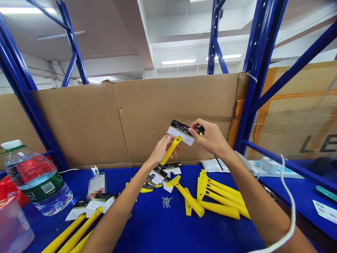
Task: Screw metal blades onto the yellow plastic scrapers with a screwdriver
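Observation:
My left hand [161, 149] is closed around a yellow scraper handle [171, 151], whose holed end points up and away; its lower part is hidden behind my wrist. Pinched in my right hand [210, 135] is a black-and-white printed card [181, 132], held just behind the handle's end. A dark, yellow-tipped object [201, 130] also shows at the right fingers; a thin dark shaft [218, 163] appears below that wrist. More cards [160, 174] and yellow parts lie below my hands. Small screws [166, 202] are heaped nearby.
Several yellow scraper handles [221, 196] lie at right; others [79, 232] lie with cards at lower left. A water bottle [39, 179] and a plastic cup [15, 225] stand at left. A white cable [291, 211] crosses near my right arm. Cardboard [171, 105] walls the back.

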The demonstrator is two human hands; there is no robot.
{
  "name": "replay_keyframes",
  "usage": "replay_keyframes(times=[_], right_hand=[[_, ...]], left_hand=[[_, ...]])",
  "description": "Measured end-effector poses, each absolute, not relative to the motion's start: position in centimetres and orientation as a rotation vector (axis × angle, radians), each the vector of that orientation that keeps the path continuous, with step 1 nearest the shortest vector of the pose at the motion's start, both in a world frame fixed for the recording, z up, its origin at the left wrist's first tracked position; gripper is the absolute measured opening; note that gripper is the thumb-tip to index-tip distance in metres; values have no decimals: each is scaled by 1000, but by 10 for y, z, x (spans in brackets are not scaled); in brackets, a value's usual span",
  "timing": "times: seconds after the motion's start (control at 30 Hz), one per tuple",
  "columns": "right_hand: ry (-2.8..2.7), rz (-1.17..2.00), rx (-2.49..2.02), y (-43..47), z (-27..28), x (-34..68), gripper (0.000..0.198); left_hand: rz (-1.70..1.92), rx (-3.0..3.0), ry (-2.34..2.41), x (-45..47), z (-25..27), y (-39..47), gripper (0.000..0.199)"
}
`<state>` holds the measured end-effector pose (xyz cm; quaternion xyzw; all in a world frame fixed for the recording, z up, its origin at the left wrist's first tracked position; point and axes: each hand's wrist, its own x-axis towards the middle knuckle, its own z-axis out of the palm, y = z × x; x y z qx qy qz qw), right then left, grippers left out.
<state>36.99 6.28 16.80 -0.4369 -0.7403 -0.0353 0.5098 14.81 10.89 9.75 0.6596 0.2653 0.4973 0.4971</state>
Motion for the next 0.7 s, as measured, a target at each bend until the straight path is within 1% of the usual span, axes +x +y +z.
replay_keyframes(times=[0.1,0.13,0.2,0.27,0.3,0.37,0.43,0.5,0.57,0.63,0.7], right_hand=[[-1711,-59,-1102,64,168,370,14],[-1699,-27,-1119,64,168,370,16],[-1682,31,-1144,62,169,370,18],[-1660,82,-1146,59,171,369,20],[-1650,121,-1137,57,172,368,21],[-1649,222,-1098,52,174,367,27],[-1682,308,-1029,46,176,365,37],[-1736,337,-964,40,178,364,47],[-1771,335,-922,36,179,364,53],[-1783,320,-904,34,180,363,53],[-1785,277,-908,34,179,362,49]], left_hand=[[1521,1731,725,151,96,100,37],[1611,1801,759,152,96,95,38],[1720,1980,819,153,97,87,48],[1715,2146,861,153,100,80,58],[1692,2190,877,152,101,78,59],[1655,2193,901,151,102,76,53],[1656,2132,896,151,102,76,46],[1664,2045,855,152,100,79,42],[1680,1892,786,155,98,81,38],[1673,1685,678,158,99,83,37],[1632,1515,560,161,102,84,40]])
